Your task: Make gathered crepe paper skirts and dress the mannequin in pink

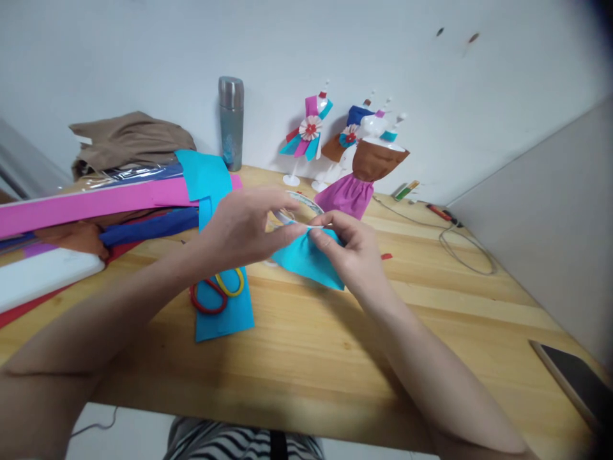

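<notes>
Over the middle of the table, my left hand (244,223) is closed on a white roll of tape (313,203), thumb and fingers around its near left side. My right hand (353,246) pinches the gathered top edge of a turquoise crepe paper piece (306,260), right beside the roll. The paper hangs down and flares below the fingers. Whether a tape strip runs along its edge is hard to see. Left of it, scissors (209,297) with red and yellow handles lie on a long turquoise strip (225,319), their blades hidden.
Miniature dress stands (310,128) in coloured paper line the wall, with a brown and pink dress (352,195) nearer. A thermos (231,124) stands behind rolled crepe paper (119,203) and brown cloth (134,140). A cable (450,246) and a phone (569,377) lie at right.
</notes>
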A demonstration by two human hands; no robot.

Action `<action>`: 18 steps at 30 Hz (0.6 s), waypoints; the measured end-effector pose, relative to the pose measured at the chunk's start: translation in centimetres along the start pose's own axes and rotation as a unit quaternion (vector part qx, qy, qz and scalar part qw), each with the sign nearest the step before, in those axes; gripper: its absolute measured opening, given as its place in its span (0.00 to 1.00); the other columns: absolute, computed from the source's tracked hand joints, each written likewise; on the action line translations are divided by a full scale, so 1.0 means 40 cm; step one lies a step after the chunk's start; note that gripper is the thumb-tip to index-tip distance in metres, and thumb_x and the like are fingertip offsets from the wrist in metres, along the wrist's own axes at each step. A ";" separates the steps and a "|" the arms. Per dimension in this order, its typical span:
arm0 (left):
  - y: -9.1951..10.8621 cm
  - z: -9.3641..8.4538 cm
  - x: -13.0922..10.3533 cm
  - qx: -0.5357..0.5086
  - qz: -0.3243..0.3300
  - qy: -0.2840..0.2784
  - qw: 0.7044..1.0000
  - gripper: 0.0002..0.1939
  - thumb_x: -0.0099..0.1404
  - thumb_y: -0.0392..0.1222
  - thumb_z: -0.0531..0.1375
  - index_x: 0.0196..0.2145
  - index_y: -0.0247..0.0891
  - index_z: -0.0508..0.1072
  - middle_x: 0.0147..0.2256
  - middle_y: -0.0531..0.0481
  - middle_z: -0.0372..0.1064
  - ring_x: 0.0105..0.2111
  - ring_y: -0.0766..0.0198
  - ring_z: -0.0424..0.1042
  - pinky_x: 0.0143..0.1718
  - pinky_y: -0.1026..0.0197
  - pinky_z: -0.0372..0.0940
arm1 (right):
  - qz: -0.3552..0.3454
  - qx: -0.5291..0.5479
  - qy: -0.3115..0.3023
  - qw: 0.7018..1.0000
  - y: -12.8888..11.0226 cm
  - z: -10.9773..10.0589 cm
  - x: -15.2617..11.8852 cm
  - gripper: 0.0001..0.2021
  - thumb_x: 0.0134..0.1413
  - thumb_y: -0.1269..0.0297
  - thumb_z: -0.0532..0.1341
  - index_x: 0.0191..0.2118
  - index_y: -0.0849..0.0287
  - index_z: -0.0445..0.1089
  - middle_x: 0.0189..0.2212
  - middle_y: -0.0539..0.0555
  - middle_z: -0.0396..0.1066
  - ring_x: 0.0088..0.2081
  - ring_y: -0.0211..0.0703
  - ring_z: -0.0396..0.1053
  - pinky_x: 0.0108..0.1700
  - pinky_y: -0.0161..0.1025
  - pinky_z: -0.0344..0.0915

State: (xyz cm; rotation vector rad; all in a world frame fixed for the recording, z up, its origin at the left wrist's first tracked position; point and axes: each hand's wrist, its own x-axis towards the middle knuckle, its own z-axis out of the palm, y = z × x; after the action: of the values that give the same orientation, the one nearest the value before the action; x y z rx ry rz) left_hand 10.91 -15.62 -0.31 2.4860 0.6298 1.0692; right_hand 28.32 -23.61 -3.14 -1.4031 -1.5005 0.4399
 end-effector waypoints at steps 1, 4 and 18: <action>-0.001 0.005 -0.002 -0.008 -0.002 -0.024 1.000 0.12 0.58 0.44 0.61 0.37 0.37 0.78 0.30 0.51 0.73 0.24 0.70 0.63 0.26 0.66 0.56 | -0.006 0.002 -0.009 1.000 0.000 0.003 -0.002 0.05 0.52 0.62 0.60 0.29 0.57 0.69 0.25 0.49 0.69 0.28 0.40 0.64 0.31 0.38 0.60; -0.012 0.017 -0.002 -0.026 -0.021 -0.075 0.997 0.08 0.56 0.42 0.62 0.29 0.36 0.79 0.20 0.55 0.66 0.21 0.72 0.58 0.23 0.66 0.49 | -0.018 0.004 -0.027 0.999 0.002 0.005 -0.002 0.04 0.52 0.63 0.60 0.31 0.56 0.70 0.27 0.50 0.71 0.29 0.41 0.66 0.32 0.38 0.62; -0.042 -0.006 0.019 -0.030 -0.052 -0.145 0.988 0.10 0.55 0.36 0.57 0.20 0.33 0.75 0.15 0.57 0.56 0.19 0.73 0.52 0.21 0.65 0.45 | 0.008 -0.028 -0.129 0.991 -0.019 -0.020 -0.005 0.18 0.54 0.59 0.61 0.50 0.58 0.69 0.34 0.56 0.74 0.35 0.46 0.71 0.35 0.42 0.66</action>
State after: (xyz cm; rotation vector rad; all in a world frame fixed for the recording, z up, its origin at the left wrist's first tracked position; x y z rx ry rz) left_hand 10.75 -13.77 -0.52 2.4614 0.6210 0.6609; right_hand 28.54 -24.29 -2.24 -1.4448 -1.7212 0.6115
